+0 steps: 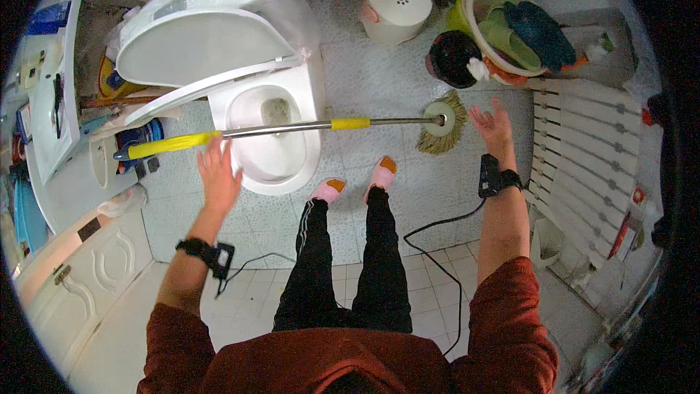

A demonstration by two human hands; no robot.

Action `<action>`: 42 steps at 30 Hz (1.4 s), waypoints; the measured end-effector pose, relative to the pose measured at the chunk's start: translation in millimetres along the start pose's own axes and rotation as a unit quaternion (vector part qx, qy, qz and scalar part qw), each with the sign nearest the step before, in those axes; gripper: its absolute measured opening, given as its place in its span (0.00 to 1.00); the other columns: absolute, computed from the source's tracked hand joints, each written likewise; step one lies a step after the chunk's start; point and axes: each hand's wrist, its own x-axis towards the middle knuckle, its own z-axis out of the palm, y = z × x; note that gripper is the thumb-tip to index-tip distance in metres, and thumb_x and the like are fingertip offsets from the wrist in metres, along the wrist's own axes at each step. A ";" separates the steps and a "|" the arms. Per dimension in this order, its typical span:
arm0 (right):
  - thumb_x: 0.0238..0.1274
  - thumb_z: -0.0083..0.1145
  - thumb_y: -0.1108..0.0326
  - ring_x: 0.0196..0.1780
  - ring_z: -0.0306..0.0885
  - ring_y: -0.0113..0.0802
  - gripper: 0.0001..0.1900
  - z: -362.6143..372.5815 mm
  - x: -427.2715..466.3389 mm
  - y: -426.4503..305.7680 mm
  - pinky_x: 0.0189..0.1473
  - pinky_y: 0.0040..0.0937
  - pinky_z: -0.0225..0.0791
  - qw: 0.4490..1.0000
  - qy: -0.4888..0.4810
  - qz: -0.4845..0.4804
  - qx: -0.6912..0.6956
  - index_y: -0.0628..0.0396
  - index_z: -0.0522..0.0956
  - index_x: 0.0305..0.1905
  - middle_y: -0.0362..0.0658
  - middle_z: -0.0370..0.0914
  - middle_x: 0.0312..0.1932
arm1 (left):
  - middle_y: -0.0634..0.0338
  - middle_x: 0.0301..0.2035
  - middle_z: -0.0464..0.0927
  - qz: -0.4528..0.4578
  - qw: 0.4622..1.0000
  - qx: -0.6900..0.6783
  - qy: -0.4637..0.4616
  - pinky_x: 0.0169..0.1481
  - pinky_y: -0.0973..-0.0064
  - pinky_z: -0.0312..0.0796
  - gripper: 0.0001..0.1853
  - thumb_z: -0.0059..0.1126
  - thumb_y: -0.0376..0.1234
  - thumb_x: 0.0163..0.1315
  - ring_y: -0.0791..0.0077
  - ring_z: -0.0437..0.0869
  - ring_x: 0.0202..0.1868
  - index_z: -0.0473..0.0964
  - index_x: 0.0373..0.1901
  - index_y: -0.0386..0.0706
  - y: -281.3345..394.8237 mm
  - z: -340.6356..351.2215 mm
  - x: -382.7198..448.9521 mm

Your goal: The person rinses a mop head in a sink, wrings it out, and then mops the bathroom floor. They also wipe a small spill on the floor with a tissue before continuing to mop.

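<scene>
A mop with a yellow and metal handle (284,128) stretches across the picture above the open toilet bowl (268,169). Its round head with tan string fringe (439,120) is at the right, over the tiled floor. My left hand (219,172) has its fingers spread, the fingertips at the edge of the yellow grip (172,145); whether they touch it I cannot tell. Palm up and fingers apart, my right hand (495,126) holds nothing and is just right of the mop head. A black strap with a device is on each wrist.
The toilet's raised lid (202,46) leans at the upper left. A white lidded bin (397,8), a dark round container (453,59) and a basin of cloths (476,5) stand at the back. A white slatted rack (588,120) borders the right. A black cable (437,257) hangs from my right wrist.
</scene>
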 end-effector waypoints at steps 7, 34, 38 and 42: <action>0.67 0.46 0.55 0.47 0.75 0.38 0.13 -47.1 -24.2 125.7 0.41 0.38 0.71 0.977 -0.075 0.199 0.020 0.52 0.73 0.44 0.43 0.78 0.39 | 0.63 0.46 0.72 -0.096 0.951 0.255 -0.149 0.68 0.42 0.44 0.25 0.62 0.35 0.48 0.64 0.69 0.56 0.70 0.51 0.50 -76.5 13.3 62.0; 0.65 0.48 0.63 0.26 0.73 0.35 0.08 53.3 -225.8 240.2 0.26 0.35 0.72 0.959 0.098 0.243 0.108 0.55 0.67 0.38 0.42 0.71 0.24 | 0.54 0.22 0.79 -0.163 0.821 -0.209 -0.505 0.30 0.69 0.74 0.23 0.64 0.43 0.53 0.67 0.81 0.23 0.70 0.43 0.37 94.7 -129.2 -198.0; 0.65 0.47 0.62 0.22 0.71 0.36 0.10 -29.3 -147.7 161.4 0.21 0.36 0.69 0.967 0.173 0.165 0.083 0.58 0.65 0.36 0.44 0.69 0.22 | 0.56 0.26 0.75 -0.118 0.758 -0.386 -0.512 0.23 0.77 0.69 0.17 0.58 0.39 0.60 0.77 0.77 0.22 0.66 0.42 0.37 239.1 -68.1 -150.3; 0.63 0.49 0.61 0.15 0.69 0.39 0.12 -83.4 -119.1 134.4 0.15 0.40 0.67 0.973 0.179 0.145 0.030 0.59 0.63 0.34 0.46 0.68 0.18 | 0.59 0.25 0.72 -0.061 0.644 -0.558 -0.520 0.20 0.79 0.68 0.12 0.50 0.34 0.64 0.77 0.73 0.18 0.62 0.43 0.39 301.5 -39.3 -158.1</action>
